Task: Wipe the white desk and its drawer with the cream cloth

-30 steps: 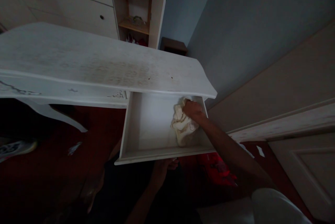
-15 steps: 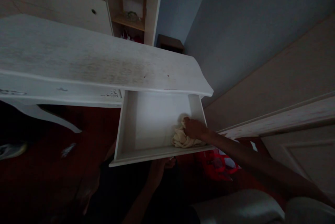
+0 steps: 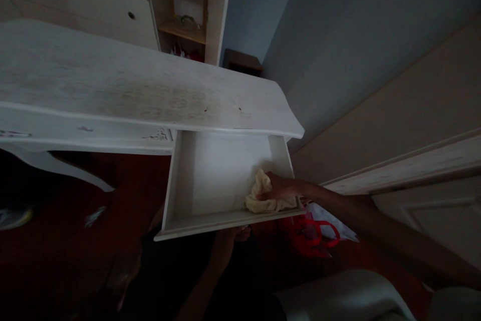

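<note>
Cloth [image 3: 254, 205], cream crumpled fabric, bunched in right hand [image 3: 280, 187], lower-right corner of white rectangular drawer [image 3: 218, 173], frame centre. Wiping, seemingly; next stroke wants drawer steady. Left hand [image 3: 233, 236] below: grip unclear.

My right hand [image 3: 280, 186] sits between four and five o'clock, its bent fingers [image 3: 266, 195] closed in a grip and turned toward nine, with the tips hidden from me. My right forearm [image 3: 361, 218] stretches in a long slant from near four o'clock, the wrist almost in line with it. My left hand [image 3: 235, 235] is low at six, fingers curled toward three; my left forearm [image 3: 205, 276] rises to it from seven, deep in shadow.
</note>
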Demonstrator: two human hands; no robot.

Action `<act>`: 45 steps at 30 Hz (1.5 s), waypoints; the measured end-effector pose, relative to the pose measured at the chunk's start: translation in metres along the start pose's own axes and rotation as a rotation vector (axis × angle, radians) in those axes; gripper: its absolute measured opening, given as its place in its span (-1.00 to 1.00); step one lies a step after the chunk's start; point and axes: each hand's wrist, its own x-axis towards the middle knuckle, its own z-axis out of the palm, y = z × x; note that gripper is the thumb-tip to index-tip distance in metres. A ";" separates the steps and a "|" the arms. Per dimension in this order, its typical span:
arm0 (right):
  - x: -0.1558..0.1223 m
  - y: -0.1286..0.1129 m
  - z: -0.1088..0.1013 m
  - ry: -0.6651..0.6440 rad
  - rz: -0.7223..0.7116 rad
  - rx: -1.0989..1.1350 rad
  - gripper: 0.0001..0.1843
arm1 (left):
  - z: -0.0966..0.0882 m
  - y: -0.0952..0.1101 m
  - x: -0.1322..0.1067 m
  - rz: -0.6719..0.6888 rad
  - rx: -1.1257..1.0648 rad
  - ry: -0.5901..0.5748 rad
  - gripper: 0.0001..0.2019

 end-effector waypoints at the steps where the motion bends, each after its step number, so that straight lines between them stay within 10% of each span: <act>1: 0.000 0.002 0.001 0.003 0.000 0.052 -0.01 | 0.000 0.000 0.000 -0.003 0.001 0.002 -0.61; 7: 0.010 0.010 0.025 0.127 0.073 0.387 -0.13 | 0.002 0.002 0.001 -0.012 -0.009 0.009 -0.59; 15: 0.037 -0.043 0.067 0.221 -0.325 0.827 -0.20 | 0.002 0.001 0.001 -0.007 -0.038 0.012 -0.52; 23: 0.092 -0.102 0.030 0.321 -0.461 1.007 -0.23 | 0.000 0.002 0.000 -0.004 -0.003 0.009 -0.49; 29: 0.066 -0.091 -0.011 0.653 -0.683 0.345 -0.21 | -0.003 -0.001 0.003 -0.017 0.022 -0.014 -0.50; 34: 0.018 -0.052 -0.038 0.800 -0.370 -0.379 -0.22 | -0.005 -0.005 0.007 -0.019 0.035 -0.014 -0.52; 39: 0.001 0.001 -0.057 0.785 -0.060 -0.493 -0.45 | -0.002 -0.002 0.006 -0.025 0.013 0.020 -0.54; 45: -0.014 0.021 -0.053 0.725 -0.063 -0.398 -0.46 | 0.001 -0.001 0.005 -0.048 -0.042 0.051 -0.53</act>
